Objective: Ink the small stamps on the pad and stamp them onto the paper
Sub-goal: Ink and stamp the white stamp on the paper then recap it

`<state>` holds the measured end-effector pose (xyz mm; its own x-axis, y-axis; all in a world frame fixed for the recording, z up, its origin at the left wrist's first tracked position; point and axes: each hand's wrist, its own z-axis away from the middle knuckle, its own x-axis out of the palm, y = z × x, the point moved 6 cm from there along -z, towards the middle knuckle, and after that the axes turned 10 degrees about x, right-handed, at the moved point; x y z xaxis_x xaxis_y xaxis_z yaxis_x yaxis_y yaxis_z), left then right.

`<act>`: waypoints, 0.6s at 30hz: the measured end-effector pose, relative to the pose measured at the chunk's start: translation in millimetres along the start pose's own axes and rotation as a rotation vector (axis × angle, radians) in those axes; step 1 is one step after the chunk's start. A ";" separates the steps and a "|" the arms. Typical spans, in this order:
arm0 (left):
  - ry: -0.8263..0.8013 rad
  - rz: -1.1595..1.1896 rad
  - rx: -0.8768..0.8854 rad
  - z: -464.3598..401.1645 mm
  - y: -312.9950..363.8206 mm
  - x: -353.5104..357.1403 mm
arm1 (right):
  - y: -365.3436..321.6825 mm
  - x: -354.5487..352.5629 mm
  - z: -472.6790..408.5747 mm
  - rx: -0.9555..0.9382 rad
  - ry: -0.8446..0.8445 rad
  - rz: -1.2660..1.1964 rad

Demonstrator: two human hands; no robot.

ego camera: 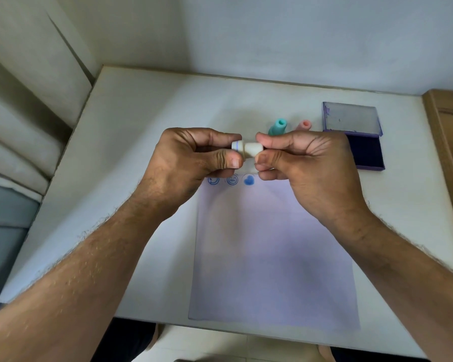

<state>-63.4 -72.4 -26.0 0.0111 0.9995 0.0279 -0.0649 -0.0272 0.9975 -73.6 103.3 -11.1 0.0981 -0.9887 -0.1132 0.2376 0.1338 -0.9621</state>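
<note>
A small cream-white stamp [249, 149] lies sideways in the air above the top edge of the paper [270, 252]. My left hand [191, 163] pinches its end with the blue ring, and my right hand [306, 165] pinches the other end. Three blue prints [232, 180], two round faces and a heart, sit along the top of the sheet, just under my fingers. The ink pad [366, 152] lies open at the right, its clear lid [351, 117] tipped back. A teal stamp [277, 127] and a pink stamp [304, 125] stand behind my right hand.
The white table [141, 121] meets a wall at the back and a wooden edge [447, 142] at the right. Cushions [16, 142] lie beyond its left edge. The sheet's lower part reaches the table's front edge.
</note>
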 end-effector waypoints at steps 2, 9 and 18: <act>0.003 -0.001 0.019 0.5 2.2 0.8 | 1.9 1.1 0.5 0.043 -0.022 -0.060; 0.014 -0.066 0.103 -0.7 7.6 1.9 | 9.7 3.3 2.2 0.273 -0.032 -0.266; 0.104 -0.318 0.358 4.4 29.9 5.6 | -2.0 6.4 3.3 0.416 -0.063 -0.489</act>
<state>-60.9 -67.6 4.2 -0.1263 0.9545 -0.2703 0.2729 0.2954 0.9156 -70.3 96.9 -9.1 -0.0626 -0.9381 0.3407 0.6226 -0.3035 -0.7213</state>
